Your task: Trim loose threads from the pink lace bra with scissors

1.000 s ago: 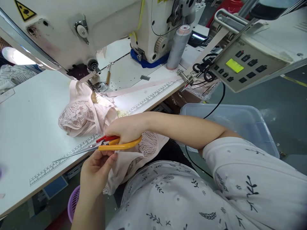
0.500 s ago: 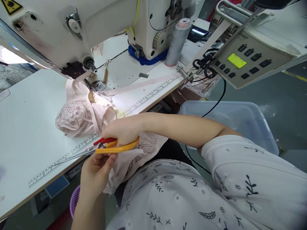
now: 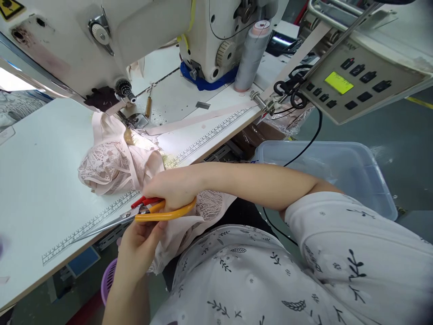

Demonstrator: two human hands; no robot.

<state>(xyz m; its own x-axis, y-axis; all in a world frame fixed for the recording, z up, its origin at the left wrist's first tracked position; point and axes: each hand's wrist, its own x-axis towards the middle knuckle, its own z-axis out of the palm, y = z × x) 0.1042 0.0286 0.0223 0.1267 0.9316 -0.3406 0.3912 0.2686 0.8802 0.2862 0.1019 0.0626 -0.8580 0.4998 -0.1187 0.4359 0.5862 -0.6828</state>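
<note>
My right hand is closed around the yellow handles of a pair of scissors, whose blades point left along the table edge. A red piece shows beside its fingers; I cannot tell what it belongs to. Just below the handles is my left hand, with thumb and fingers pressed together; the scissors hide what they pinch. A pale pink lace garment, looking like a bra, lies bunched at the sewing machine's needle area. More pink lace fabric hangs over the table edge onto the lap.
The sewing machine stands over the white table, with a printed ruler along its front. A thread cone stands beside it. At right are a control panel and a clear plastic bin. A purple basket sits below.
The scissors have tilted and shifted very slightly, and my left hand sits a little lower and to the right. The garment stays in place. The view has shifted a little.
</note>
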